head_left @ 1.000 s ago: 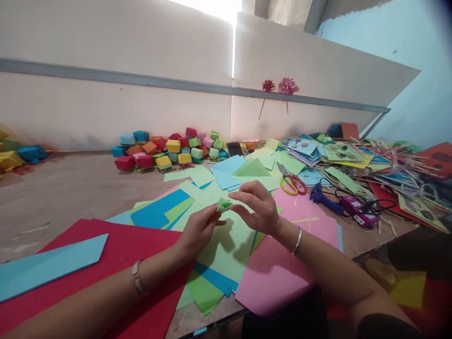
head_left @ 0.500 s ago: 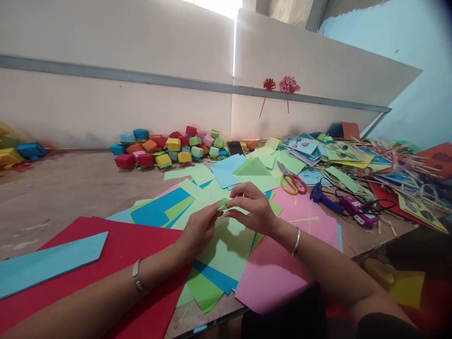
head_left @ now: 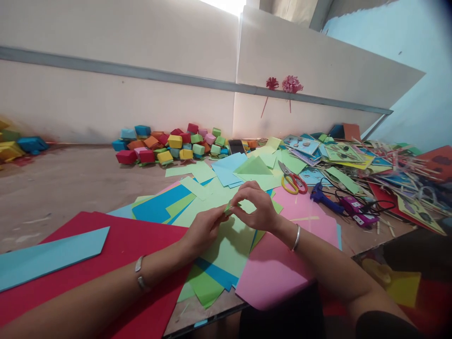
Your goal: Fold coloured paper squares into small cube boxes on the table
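A small folded piece of green paper [head_left: 228, 208] is pinched between my two hands above the middle of the table. My left hand [head_left: 205, 229] is closed on its lower left side, the thumb and fingers pressed together. With thumb and forefinger forming a ring, my right hand [head_left: 254, 205] grips the paper's upper right end. Much of the paper is covered by the fingers. Right beneath both hands lie loose light green sheets [head_left: 235, 247]. A large pink sheet [head_left: 275, 278] spreads under my right forearm, and a red sheet [head_left: 141, 235] under my left.
Scissors [head_left: 294, 181] with yellow and red handles lie beyond my right hand. A blue glue gun [head_left: 326, 197] and a purple power strip [head_left: 358, 211] with cables are to the right. Several coloured paper boxes [head_left: 174, 141] and a dark phone [head_left: 236, 146] line the back.
My right thumb and forefinger have closed onto the green paper, where the fingers were spread more. The paper has shifted slightly to the right, and the view has tilted a little.
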Demonstrator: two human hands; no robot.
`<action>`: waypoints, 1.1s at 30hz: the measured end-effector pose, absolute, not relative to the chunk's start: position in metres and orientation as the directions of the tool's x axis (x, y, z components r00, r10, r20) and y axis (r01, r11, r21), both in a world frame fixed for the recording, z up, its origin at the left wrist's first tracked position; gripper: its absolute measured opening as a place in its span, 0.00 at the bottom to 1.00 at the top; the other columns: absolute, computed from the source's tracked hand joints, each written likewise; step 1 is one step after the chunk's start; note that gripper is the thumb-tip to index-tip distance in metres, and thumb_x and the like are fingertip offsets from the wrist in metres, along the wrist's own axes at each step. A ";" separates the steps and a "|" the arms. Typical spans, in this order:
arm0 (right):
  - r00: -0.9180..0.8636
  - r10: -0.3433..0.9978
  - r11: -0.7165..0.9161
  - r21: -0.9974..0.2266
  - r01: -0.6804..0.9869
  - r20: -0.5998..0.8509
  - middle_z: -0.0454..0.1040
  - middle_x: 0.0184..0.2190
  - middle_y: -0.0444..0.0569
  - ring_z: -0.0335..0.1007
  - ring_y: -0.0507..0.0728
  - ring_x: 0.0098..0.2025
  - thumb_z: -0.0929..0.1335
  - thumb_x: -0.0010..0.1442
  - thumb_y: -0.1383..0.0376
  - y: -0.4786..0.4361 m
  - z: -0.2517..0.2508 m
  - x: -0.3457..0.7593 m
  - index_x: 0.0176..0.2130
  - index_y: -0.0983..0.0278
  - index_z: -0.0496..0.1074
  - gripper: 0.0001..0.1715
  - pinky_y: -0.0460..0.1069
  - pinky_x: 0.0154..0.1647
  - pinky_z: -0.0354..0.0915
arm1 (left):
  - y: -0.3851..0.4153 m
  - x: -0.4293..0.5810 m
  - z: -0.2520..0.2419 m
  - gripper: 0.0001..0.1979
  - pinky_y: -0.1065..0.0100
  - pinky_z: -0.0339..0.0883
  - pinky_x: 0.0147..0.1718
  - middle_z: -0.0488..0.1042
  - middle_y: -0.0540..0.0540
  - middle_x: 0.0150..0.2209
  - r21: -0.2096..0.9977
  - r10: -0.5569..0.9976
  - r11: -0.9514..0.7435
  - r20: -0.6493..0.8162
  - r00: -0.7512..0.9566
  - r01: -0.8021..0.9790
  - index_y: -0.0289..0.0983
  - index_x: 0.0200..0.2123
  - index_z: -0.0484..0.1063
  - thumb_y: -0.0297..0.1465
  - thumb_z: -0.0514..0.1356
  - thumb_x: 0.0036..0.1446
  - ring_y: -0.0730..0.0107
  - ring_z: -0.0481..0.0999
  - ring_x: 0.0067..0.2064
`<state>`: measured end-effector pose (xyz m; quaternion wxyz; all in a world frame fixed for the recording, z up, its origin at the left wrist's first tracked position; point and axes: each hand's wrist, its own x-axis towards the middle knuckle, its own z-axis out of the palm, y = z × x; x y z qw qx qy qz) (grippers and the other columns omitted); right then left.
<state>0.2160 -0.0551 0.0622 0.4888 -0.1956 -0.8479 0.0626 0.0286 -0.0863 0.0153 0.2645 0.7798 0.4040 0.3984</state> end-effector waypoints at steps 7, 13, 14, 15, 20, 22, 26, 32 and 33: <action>-0.453 0.311 0.942 -0.208 0.264 0.836 0.75 0.26 0.45 0.67 0.55 0.34 0.67 0.64 0.70 -0.053 0.063 0.215 0.36 0.61 0.73 0.05 0.53 0.41 0.65 | -0.088 0.028 0.019 0.13 0.71 0.72 0.34 0.82 0.49 0.33 0.702 0.828 -0.560 0.452 0.332 0.440 0.38 0.44 0.78 0.33 0.55 0.63 0.66 0.79 0.32; -0.494 0.188 0.957 -0.045 0.288 0.849 0.80 0.35 0.48 0.71 0.55 0.39 0.67 0.68 0.61 -0.049 0.060 0.215 0.43 0.61 0.76 0.08 0.53 0.44 0.66 | -0.087 0.024 0.020 0.14 0.70 0.72 0.33 0.83 0.48 0.34 0.692 0.811 -0.580 0.538 0.229 0.430 0.38 0.40 0.79 0.37 0.55 0.65 0.66 0.80 0.33; -0.492 0.168 0.955 -0.017 0.296 0.854 0.80 0.34 0.47 0.71 0.55 0.40 0.67 0.68 0.61 -0.049 0.059 0.215 0.44 0.61 0.76 0.09 0.52 0.44 0.66 | -0.087 0.024 0.019 0.14 0.70 0.73 0.34 0.83 0.48 0.34 0.689 0.809 -0.583 0.543 0.226 0.430 0.38 0.39 0.79 0.37 0.55 0.65 0.66 0.81 0.33; -0.489 0.150 0.952 0.007 0.305 0.859 0.80 0.33 0.47 0.71 0.55 0.40 0.68 0.68 0.61 -0.049 0.059 0.215 0.44 0.60 0.77 0.09 0.52 0.44 0.66 | -0.087 0.024 0.019 0.14 0.70 0.73 0.34 0.83 0.48 0.34 0.688 0.808 -0.584 0.545 0.225 0.430 0.38 0.39 0.79 0.37 0.55 0.65 0.65 0.81 0.33; -0.480 0.140 0.928 0.053 0.368 0.866 0.75 0.26 0.45 0.68 0.54 0.36 0.67 0.68 0.64 -0.050 0.058 0.215 0.37 0.61 0.78 0.10 0.51 0.40 0.65 | -0.087 0.025 0.017 0.14 0.66 0.76 0.39 0.84 0.45 0.39 0.706 0.816 -0.574 0.536 0.216 0.414 0.39 0.43 0.80 0.37 0.56 0.64 0.61 0.83 0.38; -0.473 0.144 0.923 0.055 0.382 0.869 0.74 0.25 0.46 0.67 0.54 0.35 0.67 0.68 0.64 -0.050 0.059 0.215 0.35 0.61 0.77 0.11 0.51 0.39 0.64 | -0.087 0.026 0.018 0.15 0.66 0.76 0.40 0.84 0.45 0.41 0.723 0.821 -0.569 0.530 0.213 0.392 0.39 0.45 0.80 0.37 0.57 0.64 0.61 0.83 0.39; -0.484 0.087 0.915 0.123 0.385 0.871 0.77 0.29 0.45 0.66 0.53 0.35 0.68 0.67 0.65 -0.048 0.058 0.217 0.36 0.61 0.77 0.07 0.50 0.40 0.62 | -0.087 0.026 0.019 0.14 0.67 0.76 0.39 0.84 0.46 0.39 0.746 0.827 -0.560 0.523 0.203 0.359 0.39 0.44 0.81 0.37 0.57 0.64 0.63 0.83 0.38; -0.601 0.130 0.898 0.163 0.408 0.788 0.77 0.31 0.44 0.67 0.54 0.39 0.70 0.65 0.67 -0.044 0.054 0.219 0.39 0.59 0.76 0.03 0.52 0.45 0.57 | -0.089 0.027 0.023 0.14 0.69 0.76 0.36 0.84 0.47 0.36 0.750 0.835 -0.550 0.508 0.213 0.368 0.39 0.44 0.81 0.37 0.56 0.64 0.64 0.83 0.36; -0.605 0.135 0.905 0.151 0.398 0.785 0.77 0.31 0.44 0.67 0.54 0.40 0.70 0.65 0.67 -0.044 0.054 0.219 0.39 0.59 0.76 0.03 0.52 0.45 0.57 | -0.089 0.027 0.023 0.14 0.68 0.76 0.36 0.84 0.47 0.37 0.749 0.836 -0.548 0.506 0.211 0.372 0.39 0.44 0.81 0.37 0.57 0.64 0.64 0.83 0.37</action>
